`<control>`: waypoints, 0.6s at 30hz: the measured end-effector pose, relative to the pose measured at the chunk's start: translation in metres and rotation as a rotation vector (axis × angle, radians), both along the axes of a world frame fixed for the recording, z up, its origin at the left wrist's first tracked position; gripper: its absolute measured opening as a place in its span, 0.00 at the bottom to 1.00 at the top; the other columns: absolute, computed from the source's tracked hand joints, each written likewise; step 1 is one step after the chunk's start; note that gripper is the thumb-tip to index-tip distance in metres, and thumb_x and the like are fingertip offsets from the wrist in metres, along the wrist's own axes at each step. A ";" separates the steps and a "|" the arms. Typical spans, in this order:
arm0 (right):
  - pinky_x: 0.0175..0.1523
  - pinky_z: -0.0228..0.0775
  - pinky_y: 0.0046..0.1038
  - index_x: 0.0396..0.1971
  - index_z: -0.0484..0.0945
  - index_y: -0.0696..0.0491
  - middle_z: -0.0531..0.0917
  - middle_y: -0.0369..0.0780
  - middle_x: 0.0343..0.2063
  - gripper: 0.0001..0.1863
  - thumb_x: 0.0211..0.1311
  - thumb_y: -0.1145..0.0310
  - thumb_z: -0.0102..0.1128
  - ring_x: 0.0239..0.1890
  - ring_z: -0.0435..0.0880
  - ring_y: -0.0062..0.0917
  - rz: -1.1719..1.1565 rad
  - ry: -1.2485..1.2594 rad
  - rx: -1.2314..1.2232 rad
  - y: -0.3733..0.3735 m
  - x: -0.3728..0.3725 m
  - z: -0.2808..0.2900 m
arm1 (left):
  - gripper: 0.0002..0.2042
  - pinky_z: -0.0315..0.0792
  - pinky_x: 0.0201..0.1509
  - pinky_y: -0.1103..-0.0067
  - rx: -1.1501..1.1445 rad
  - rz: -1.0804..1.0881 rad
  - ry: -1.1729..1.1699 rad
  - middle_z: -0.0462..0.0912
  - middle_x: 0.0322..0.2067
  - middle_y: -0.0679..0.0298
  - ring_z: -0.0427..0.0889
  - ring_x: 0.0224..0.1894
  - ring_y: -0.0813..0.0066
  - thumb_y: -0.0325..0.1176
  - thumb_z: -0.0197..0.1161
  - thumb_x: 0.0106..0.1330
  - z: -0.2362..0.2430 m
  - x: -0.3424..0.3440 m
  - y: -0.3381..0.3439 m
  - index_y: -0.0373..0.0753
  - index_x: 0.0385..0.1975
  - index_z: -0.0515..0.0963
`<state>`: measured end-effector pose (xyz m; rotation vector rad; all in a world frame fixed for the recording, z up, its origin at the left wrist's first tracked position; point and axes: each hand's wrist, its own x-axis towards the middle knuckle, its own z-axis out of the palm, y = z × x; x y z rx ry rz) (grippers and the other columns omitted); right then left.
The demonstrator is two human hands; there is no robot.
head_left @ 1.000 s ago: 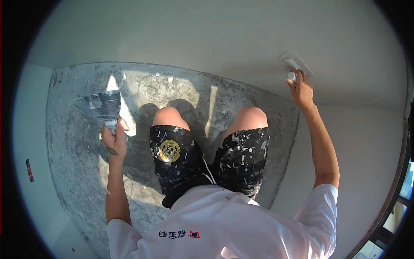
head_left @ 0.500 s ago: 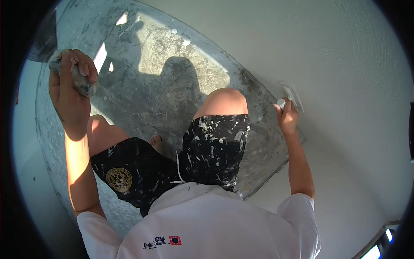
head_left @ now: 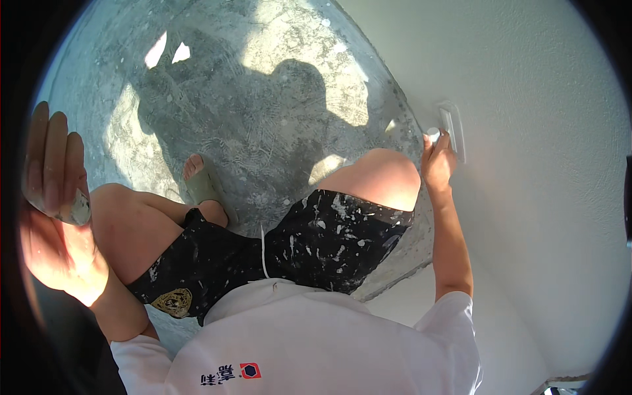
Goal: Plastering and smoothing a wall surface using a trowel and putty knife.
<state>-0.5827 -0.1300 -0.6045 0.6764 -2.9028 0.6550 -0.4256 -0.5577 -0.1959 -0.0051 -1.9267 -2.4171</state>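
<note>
So, using the paint-spattered black shorts (head_left: 349, 240) as the reference point: the right hand (head_left: 440, 161) is beyond them and to the right, fingers wrapped around a pale plastering trowel (head_left: 452, 135). Its round white handle end pokes out on the side nearer the shorts, and the blade looks to be up against the pale wall (head_left: 540, 171), which fills the whole area right of the shorts.

Left hand (head_left: 58, 243) is way off to the left of the shorts, fingers folded over a putty-smeared tool handle (head_left: 80, 208). Can't tell what's on the other end of it.

Beyond the shorts there's a blotchy concrete floor (head_left: 230, 141) with sun patches and a big shadow, plus a foot in an olive slide sandal (head_left: 205, 184). White T-shirt (head_left: 309, 342) sits just below the shorts.
</note>
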 end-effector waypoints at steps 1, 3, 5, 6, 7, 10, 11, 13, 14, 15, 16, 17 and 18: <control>0.33 0.77 0.41 0.47 0.73 0.60 0.82 0.50 0.32 0.25 0.68 0.51 0.58 0.33 0.84 0.47 0.000 0.052 -0.064 -0.020 -0.014 0.000 | 0.12 0.74 0.45 0.73 -0.029 -0.049 -0.024 0.81 0.40 0.57 0.80 0.39 0.65 0.43 0.47 0.77 0.006 0.007 0.009 0.46 0.47 0.76; 0.32 0.77 0.42 0.46 0.72 0.59 0.82 0.50 0.30 0.26 0.69 0.48 0.54 0.32 0.84 0.48 0.043 0.079 -0.109 -0.079 -0.045 -0.011 | 0.08 0.67 0.40 0.77 -0.001 0.127 -0.049 0.72 0.35 0.61 0.71 0.34 0.71 0.38 0.46 0.78 0.011 0.015 0.025 0.43 0.43 0.70; 0.32 0.78 0.43 0.44 0.71 0.57 0.82 0.50 0.29 0.28 0.71 0.42 0.47 0.31 0.85 0.48 0.068 0.024 0.007 -0.141 -0.069 -0.033 | 0.08 0.58 0.31 0.83 0.051 0.350 -0.037 0.61 0.29 0.66 0.60 0.27 0.79 0.32 0.43 0.79 0.006 0.010 0.029 0.37 0.37 0.64; 0.33 0.78 0.44 0.43 0.71 0.56 0.82 0.50 0.30 0.28 0.71 0.42 0.47 0.32 0.85 0.48 0.093 -0.070 0.082 -0.153 -0.071 -0.044 | 0.08 0.58 0.30 0.83 0.040 0.399 -0.016 0.61 0.28 0.66 0.60 0.26 0.79 0.32 0.42 0.79 0.006 0.007 0.032 0.37 0.36 0.63; 0.34 0.78 0.44 0.43 0.71 0.56 0.83 0.51 0.30 0.27 0.70 0.43 0.48 0.33 0.85 0.48 0.051 -0.136 0.127 -0.148 -0.063 -0.052 | 0.08 0.58 0.29 0.83 0.043 0.519 0.016 0.60 0.27 0.66 0.59 0.25 0.79 0.31 0.41 0.79 0.006 0.006 0.037 0.37 0.36 0.62; 0.38 0.77 0.45 0.46 0.72 0.57 0.83 0.50 0.32 0.26 0.69 0.46 0.53 0.35 0.85 0.48 -0.070 -0.228 0.138 -0.082 -0.025 -0.045 | 0.09 0.60 0.27 0.82 -0.030 0.370 0.060 0.60 0.25 0.66 0.59 0.23 0.79 0.32 0.40 0.80 0.005 0.014 0.057 0.38 0.35 0.61; 0.37 0.77 0.44 0.48 0.72 0.58 0.83 0.50 0.33 0.25 0.68 0.48 0.56 0.35 0.85 0.48 -0.050 -0.109 0.001 -0.048 -0.012 -0.031 | 0.10 0.62 0.25 0.81 -0.062 0.350 0.073 0.61 0.24 0.66 0.59 0.21 0.79 0.33 0.39 0.80 0.004 0.016 0.062 0.38 0.34 0.61; 0.36 0.76 0.43 0.49 0.73 0.59 0.83 0.50 0.32 0.26 0.67 0.51 0.59 0.33 0.85 0.47 -0.093 0.004 -0.173 -0.001 -0.002 0.010 | 0.11 0.62 0.23 0.82 -0.052 0.318 0.077 0.62 0.23 0.66 0.59 0.19 0.80 0.35 0.39 0.81 0.002 0.014 0.064 0.38 0.33 0.61; 0.35 0.76 0.42 0.50 0.73 0.60 0.83 0.50 0.32 0.26 0.67 0.51 0.60 0.32 0.84 0.47 -0.146 0.018 -0.269 0.015 -0.001 0.033 | 0.11 0.62 0.22 0.82 -0.069 0.283 0.086 0.62 0.22 0.66 0.59 0.19 0.80 0.35 0.39 0.81 -0.003 0.011 0.067 0.38 0.33 0.61; 0.34 0.76 0.41 0.49 0.73 0.60 0.83 0.50 0.31 0.26 0.67 0.51 0.60 0.31 0.84 0.47 -0.217 -0.024 -0.382 0.019 -0.008 0.061 | 0.11 0.62 0.22 0.82 -0.060 0.279 0.081 0.62 0.22 0.66 0.59 0.19 0.80 0.35 0.39 0.81 -0.007 0.006 0.068 0.38 0.33 0.61; 0.33 0.76 0.40 0.49 0.74 0.60 0.83 0.50 0.30 0.25 0.68 0.51 0.59 0.30 0.84 0.47 -0.276 -0.063 -0.519 0.012 -0.012 0.082 | 0.12 0.61 0.22 0.82 -0.057 0.318 0.073 0.62 0.22 0.67 0.60 0.18 0.80 0.35 0.41 0.80 -0.014 0.000 0.071 0.39 0.33 0.62; 0.32 0.75 0.40 0.48 0.74 0.60 0.83 0.50 0.29 0.25 0.67 0.51 0.59 0.29 0.84 0.46 -0.306 -0.053 -0.517 -0.005 -0.021 0.097 | 0.12 0.61 0.21 0.82 -0.095 0.309 0.070 0.62 0.21 0.67 0.60 0.18 0.81 0.36 0.42 0.80 -0.019 -0.007 0.075 0.39 0.32 0.63; 0.32 0.75 0.40 0.47 0.74 0.60 0.83 0.50 0.27 0.26 0.67 0.50 0.59 0.28 0.84 0.46 -0.239 0.042 -0.558 -0.027 -0.035 0.101 | 0.12 0.61 0.21 0.82 -0.068 0.303 0.059 0.62 0.21 0.67 0.60 0.18 0.81 0.36 0.42 0.80 -0.026 -0.016 0.077 0.39 0.32 0.63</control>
